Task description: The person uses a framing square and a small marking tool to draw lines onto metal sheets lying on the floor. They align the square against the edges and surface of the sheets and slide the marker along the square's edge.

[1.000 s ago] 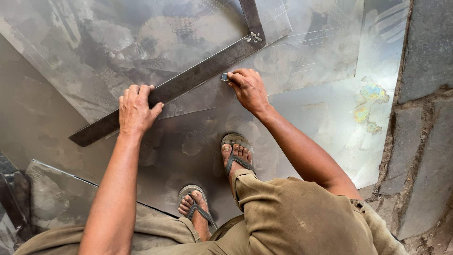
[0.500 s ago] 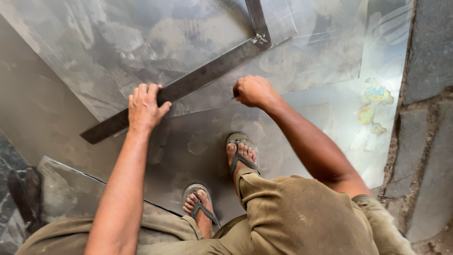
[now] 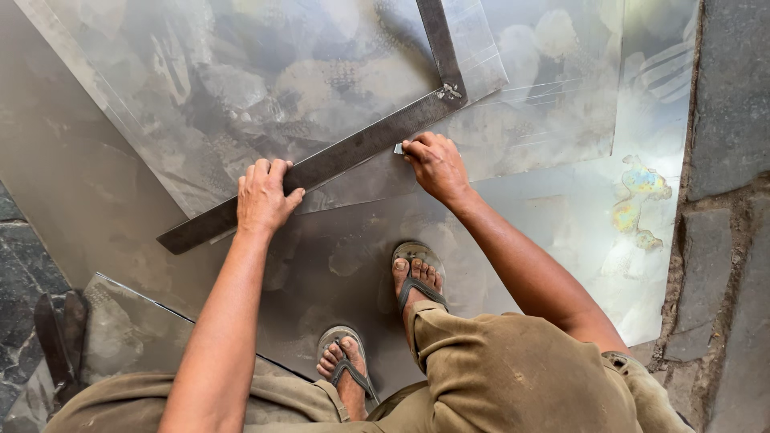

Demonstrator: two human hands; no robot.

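Crouching over sheet metal, the person filled the near edge of the view: dusty olive trousers [image 3: 513, 377] bent at the knees, and two feet in grey sandals. One sandalled foot [image 3: 346, 370] sat nearest, the other foot [image 3: 417, 277] a little farther and to the right, both planted on a large dull steel sheet [image 3: 337, 256] lying flat on the ground. At near left a smaller loose sheet offcut [image 3: 128, 329] lay beside a dark object I could not identify. Grey paving stones [image 3: 726, 240] ran down the right edge, just beside an iridescent stain [image 3: 634, 204] on the metal.

Farther out, the left hand [image 3: 265, 196] pressed flat, palm down and fingers spread, onto the long blade of a dark steel framing square [image 3: 353, 152], pinning it against the metal. The right hand [image 3: 433, 164] was closed in a narrow pinch on a small pale marking tool [image 3: 399, 148], its tip touching the near edge of the blade, right of the left hand.

The square's long arm ran diagonally from near left to far right; its corner [image 3: 451, 92] lay beyond the right hand, with the short arm heading away to the far edge. It rested across an upper mottled sheet [image 3: 265, 80] overlapping the lower one.
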